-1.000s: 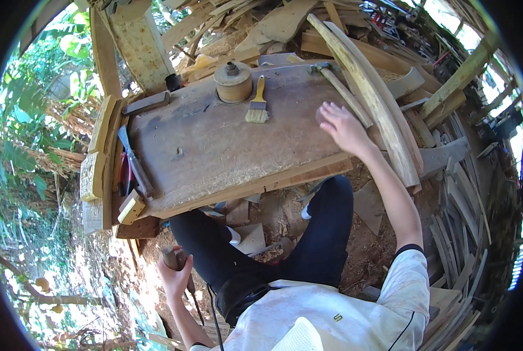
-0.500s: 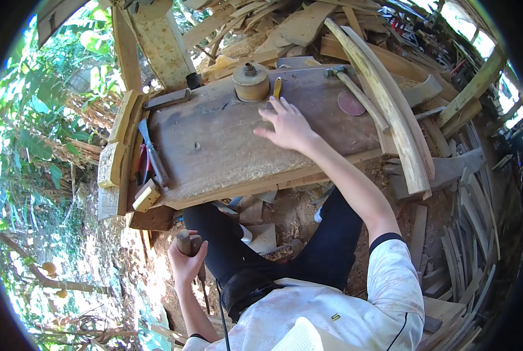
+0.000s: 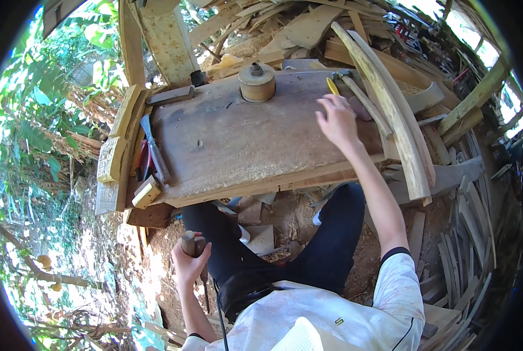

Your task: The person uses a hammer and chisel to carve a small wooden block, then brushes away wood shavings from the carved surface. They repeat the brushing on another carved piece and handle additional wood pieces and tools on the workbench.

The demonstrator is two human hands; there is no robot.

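Note:
My left hand (image 3: 190,262) is wrapped round the wooden handle (image 3: 189,243) of a tool beside my left thigh. A thin dark rod (image 3: 206,295) runs down below that fist. Over the right part of the wooden bench (image 3: 244,134), my right hand (image 3: 338,121) has its fingers curled at a yellow-handled tool (image 3: 333,86); the rest of this tool is hidden beneath the hand. Close by lie a hammer (image 3: 364,100) and a round reddish disc (image 3: 359,109), partly covered by the hand. A wooden cylinder with a metal bolt (image 3: 257,83) stands at the bench's far edge.
On the bench's left lie a chisel (image 3: 155,149), red-handled pliers (image 3: 142,159) and a small wood block (image 3: 146,193). Long curved timbers (image 3: 384,111) lean across its right end. Scrap wood (image 3: 299,29) is heaped behind, and offcuts (image 3: 460,245) are piled at the right.
My right hand has moved to the right across the bench, and the yellow-handled tool has moved with it, close to the hammer. My left hand has stayed nearly still.

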